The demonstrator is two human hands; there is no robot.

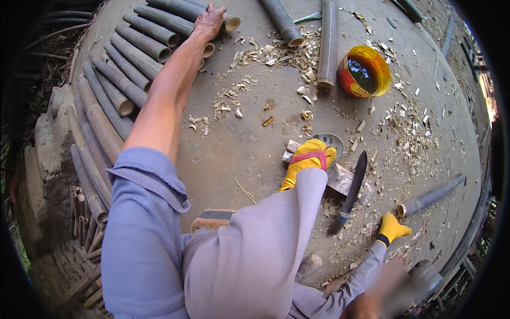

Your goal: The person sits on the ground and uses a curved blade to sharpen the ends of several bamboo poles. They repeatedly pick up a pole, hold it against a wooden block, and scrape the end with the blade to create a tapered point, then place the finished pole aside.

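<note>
My bare left hand (209,22) reaches to the far left, fingers bent round a bamboo pole (232,23) near its cut end. A row of cut bamboo poles (127,87) lies under and beside that arm. What looks like my right hand (393,229), in a yellow glove with a dark cuff, is low on the right by a short bamboo piece (431,195); its fingers do not show clearly. A machete (355,186) lies between it and my foot. My foot (308,162), in yellow with a red sandal strap, presses on a wood block (342,181).
A red and yellow bucket (364,72) with dark liquid stands at the upper right, beside a long bamboo pole (328,42). Pale wood chips (409,127) litter the concrete floor. Thin bamboo sticks (82,212) stand at the left rim. Another person's blurred head (393,287) shows at lower right.
</note>
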